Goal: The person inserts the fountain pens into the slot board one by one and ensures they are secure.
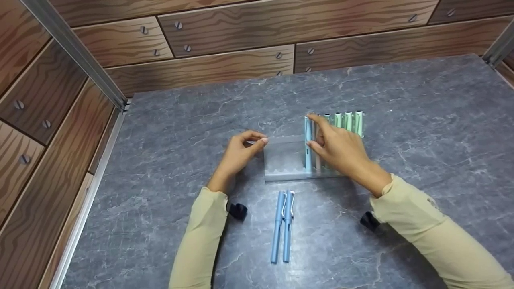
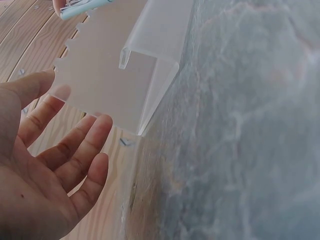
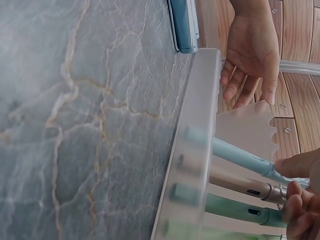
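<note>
A clear, notched pen stand (image 1: 284,156) stands on the table. My left hand (image 1: 237,152) pinches its upper left corner between thumb and index finger, the other fingers loosely spread, as the left wrist view shows. My right hand (image 1: 343,150) holds a light blue pen (image 1: 308,146) near its cap with thumb and index finger. The lower end of that pen sits behind the stand's front lip. Beside it in the right wrist view lean a brownish pen (image 3: 240,183), a dark green pen (image 3: 235,209) and a pale green pen (image 3: 220,234). My right hand partly hides this row.
Two blue pens, a left one (image 1: 277,228) and a right one (image 1: 287,228), lie side by side on the grey marbled table (image 1: 168,241) before the stand. Several green pens (image 1: 348,120) fill the stand's right side. Wood-patterned walls (image 1: 225,32) border the table.
</note>
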{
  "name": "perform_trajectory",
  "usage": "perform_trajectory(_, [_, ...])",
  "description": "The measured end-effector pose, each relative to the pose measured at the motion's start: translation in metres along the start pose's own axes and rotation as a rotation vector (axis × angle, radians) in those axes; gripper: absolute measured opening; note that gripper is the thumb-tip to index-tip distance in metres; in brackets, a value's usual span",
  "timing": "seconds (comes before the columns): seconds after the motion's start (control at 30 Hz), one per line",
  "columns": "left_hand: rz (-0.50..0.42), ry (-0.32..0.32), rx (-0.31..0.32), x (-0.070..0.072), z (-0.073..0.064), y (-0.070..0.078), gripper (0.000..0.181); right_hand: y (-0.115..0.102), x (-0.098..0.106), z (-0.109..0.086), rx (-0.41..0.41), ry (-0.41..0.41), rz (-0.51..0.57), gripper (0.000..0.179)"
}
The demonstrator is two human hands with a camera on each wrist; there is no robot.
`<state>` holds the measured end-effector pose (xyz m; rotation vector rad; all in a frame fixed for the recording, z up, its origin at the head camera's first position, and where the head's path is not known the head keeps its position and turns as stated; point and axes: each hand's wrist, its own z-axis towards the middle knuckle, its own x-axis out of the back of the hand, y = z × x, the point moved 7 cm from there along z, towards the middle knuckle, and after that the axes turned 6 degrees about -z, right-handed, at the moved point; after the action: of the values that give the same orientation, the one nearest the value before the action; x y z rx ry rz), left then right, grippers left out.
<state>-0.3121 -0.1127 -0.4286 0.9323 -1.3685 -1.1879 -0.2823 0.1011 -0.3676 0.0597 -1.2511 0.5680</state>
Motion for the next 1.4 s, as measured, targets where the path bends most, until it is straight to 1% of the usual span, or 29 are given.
perform_trajectory(0.17, [0.0, 0.001, 0.0, 0.0, 0.0, 0.0, 0.023, 0.0, 0.0, 0.0, -0.001, -0.003, -0.006, 0.064])
perform_trajectory(0.3, [0.009, -0.004, -0.005, 0.0, 0.0, 0.0, 0.024, 0.0, 0.0, 0.0, 0.005, 0.01, -0.012, 0.064])
perform_trajectory(0.6, [0.017, -0.009, -0.01, -0.001, 0.0, -0.001, 0.023, 0.001, 0.001, -0.001, 0.004, 0.024, 0.004, 0.068])
perform_trajectory(0.8, [0.013, -0.003, -0.02, 0.0, 0.001, 0.0, 0.023, -0.002, 0.008, -0.005, -0.004, 0.055, 0.047, 0.066])
perform_trajectory(0.97, [0.009, 0.002, -0.014, 0.0, 0.0, 0.001, 0.022, -0.006, 0.01, -0.011, 0.012, 0.059, 0.069, 0.065])
perform_trajectory(1.07, [0.008, 0.003, -0.009, 0.0, 0.0, 0.001, 0.023, -0.008, 0.008, -0.016, 0.021, 0.044, 0.091, 0.065])
perform_trajectory(1.17, [0.011, 0.004, -0.006, 0.0, 0.0, 0.001, 0.023, -0.01, 0.004, -0.021, 0.023, 0.011, 0.126, 0.065])
perform_trajectory(1.27, [0.017, 0.005, -0.01, 0.0, 0.0, 0.001, 0.023, -0.012, 0.001, -0.025, 0.022, -0.024, 0.174, 0.066])
perform_trajectory(1.4, [0.001, -0.003, -0.013, 0.0, 0.0, 0.001, 0.023, -0.015, -0.003, -0.032, 0.023, -0.066, 0.24, 0.066])
